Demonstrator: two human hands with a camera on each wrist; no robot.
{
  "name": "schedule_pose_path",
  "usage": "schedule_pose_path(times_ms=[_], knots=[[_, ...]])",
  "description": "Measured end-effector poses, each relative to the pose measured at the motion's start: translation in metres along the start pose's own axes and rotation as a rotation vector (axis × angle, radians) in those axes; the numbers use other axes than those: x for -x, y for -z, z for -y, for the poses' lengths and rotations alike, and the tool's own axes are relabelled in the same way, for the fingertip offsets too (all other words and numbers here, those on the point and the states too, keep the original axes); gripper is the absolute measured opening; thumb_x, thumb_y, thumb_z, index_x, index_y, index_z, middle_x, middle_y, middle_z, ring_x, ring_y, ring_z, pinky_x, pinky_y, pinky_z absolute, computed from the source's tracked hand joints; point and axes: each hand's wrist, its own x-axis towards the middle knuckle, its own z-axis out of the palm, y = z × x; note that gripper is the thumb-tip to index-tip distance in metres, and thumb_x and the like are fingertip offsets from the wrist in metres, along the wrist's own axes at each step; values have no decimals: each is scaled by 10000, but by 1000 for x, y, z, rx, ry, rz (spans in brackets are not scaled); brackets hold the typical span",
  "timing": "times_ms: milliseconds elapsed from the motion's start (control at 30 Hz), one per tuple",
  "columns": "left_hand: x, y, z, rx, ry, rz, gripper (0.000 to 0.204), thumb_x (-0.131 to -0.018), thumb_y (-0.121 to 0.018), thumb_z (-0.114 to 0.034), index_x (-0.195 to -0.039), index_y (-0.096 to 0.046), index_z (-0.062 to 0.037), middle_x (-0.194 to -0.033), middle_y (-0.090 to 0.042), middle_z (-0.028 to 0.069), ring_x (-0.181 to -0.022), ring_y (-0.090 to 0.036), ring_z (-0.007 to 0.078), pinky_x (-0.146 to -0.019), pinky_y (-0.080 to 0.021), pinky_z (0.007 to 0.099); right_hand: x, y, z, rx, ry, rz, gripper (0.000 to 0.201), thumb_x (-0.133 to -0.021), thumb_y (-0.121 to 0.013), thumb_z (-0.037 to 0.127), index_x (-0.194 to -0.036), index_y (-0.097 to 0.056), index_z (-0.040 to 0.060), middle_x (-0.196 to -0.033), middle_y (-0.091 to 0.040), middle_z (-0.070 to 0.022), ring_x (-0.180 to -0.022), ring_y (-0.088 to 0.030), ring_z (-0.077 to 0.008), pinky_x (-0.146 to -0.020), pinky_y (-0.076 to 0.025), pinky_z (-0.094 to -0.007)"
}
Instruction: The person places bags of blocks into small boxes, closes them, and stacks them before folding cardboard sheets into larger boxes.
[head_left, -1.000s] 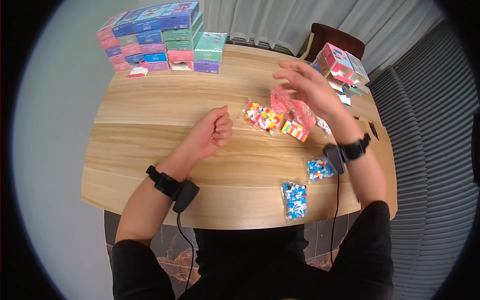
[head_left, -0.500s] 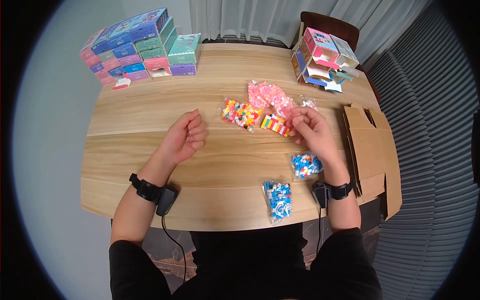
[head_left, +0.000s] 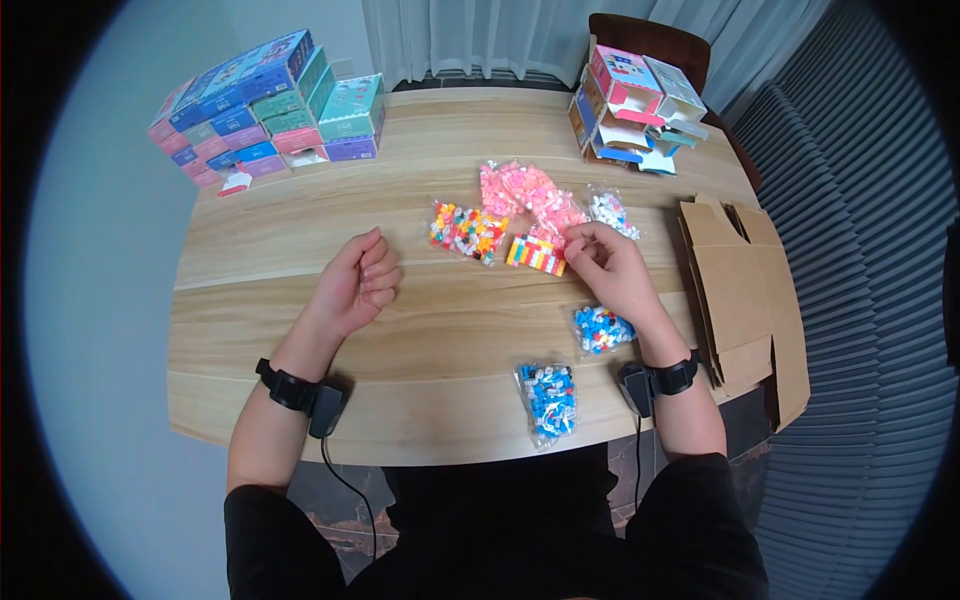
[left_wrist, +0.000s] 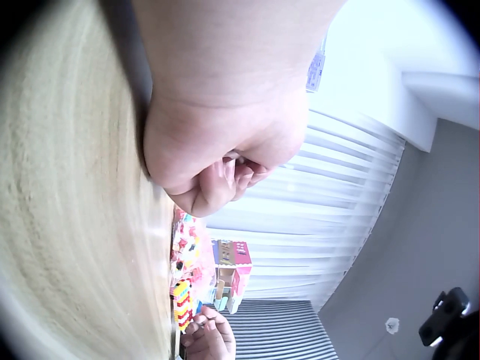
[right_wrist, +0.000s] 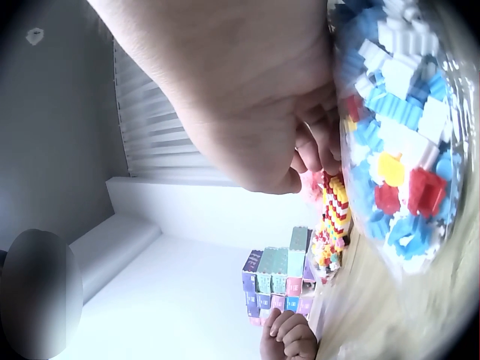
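Observation:
My left hand (head_left: 357,283) rests on the wooden table as a loose fist, thumb on top, with nothing visible in it. Right of it lies a clear bag of yellow, red and white bricks (head_left: 468,232). My right hand (head_left: 612,268) has bent fingers, thumb and forefinger at the right end of a striped block of bricks (head_left: 537,254); I cannot tell if they pinch it. Bags of pink bricks (head_left: 520,188) lie just behind the block. Under the right wrist is a bag of blue and white bricks (head_left: 601,329), large in the right wrist view.
Another bag of blue bricks (head_left: 548,402) lies by the front edge. A bag of pale bricks (head_left: 610,212) is beyond the right hand. Stacked boxes (head_left: 262,110) stand back left, opened boxes (head_left: 630,105) back right. Flattened cardboard (head_left: 745,295) lies along the right edge.
My right hand has come down from above the pink bags to the right end of the striped block. The left hand stays a fist on the table; the head view has shifted.

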Motion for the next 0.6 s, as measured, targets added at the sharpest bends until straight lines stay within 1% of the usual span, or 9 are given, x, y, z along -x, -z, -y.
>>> schedule_pose_path(times_ms=[67,167,200,267,367,400,500,600], knots=[[0,0,0,1,5,1,428,-1030,-403,-298,-636,-343,-142,-593,-314,-38,-516,-274,66,-398,-199,192,-1,2,-1,-12,-13,-4,196,-879,-627,7,-1067,-615,-44,-825,-613,1,-693,-533,-37,-623,-450,-195],[0,2,0,-7,-1,18,427,-1029,-407,-302,-638,-344,-143,-593,-311,-39,-515,-272,66,-400,-199,194,-6,9,1,-128,-37,-2,245,-903,-595,25,-1142,-581,-25,-878,-633,-12,-737,-579,-55,-625,-464,-205],[0,2,0,-3,1,15,427,-1029,-407,-303,-638,-344,-143,-592,-310,-39,-514,-272,66,-401,-199,194,-8,12,5,-189,-81,-33,284,-910,-583,32,-1188,-550,-14,-901,-642,-22,-761,-594,-68,-626,-468,-209],[0,2,0,6,10,11,427,-1029,-408,-304,-639,-344,-143,-591,-309,-39,-512,-270,66,-402,-200,195,-10,16,28,-311,-173,-101,365,-924,-559,46,-1280,-489,7,-948,-658,-41,-810,-626,-94,-628,-475,-215],[0,3,-1,-2,6,9,425,-1029,-410,-304,-641,-347,-143,-591,-308,-40,-511,-274,64,-404,-202,195,-26,33,39,-259,-83,-187,488,-943,-546,103,-1405,-387,101,-1068,-677,-69,-902,-624,-121,-705,-485,-259],[0,3,0,-4,7,8,423,-1029,-413,-305,-642,-349,-145,-591,-309,-41,-509,-274,63,-404,-203,195,-35,40,48,-268,-50,-220,571,-922,-574,93,-1436,-326,80,-1026,-669,-76,-888,-643,-143,-649,-489,-242],[1,3,-1,-19,9,-3,418,-1025,-423,-311,-645,-357,-151,-593,-311,-46,-503,-274,60,-407,-205,194,-66,58,51,-173,-57,-293,617,-915,-619,182,-1446,-317,95,-1057,-655,-84,-879,-643,-149,-663,-507,-276],[2,2,-1,-44,14,-14,411,-1020,-436,-321,-647,-367,-162,-594,-314,-53,-495,-270,55,-409,-207,194,-93,68,46,-45,-145,-294,663,-905,-646,258,-1453,-309,102,-1068,-644,-89,-871,-645,-148,-676,-519,-296]])
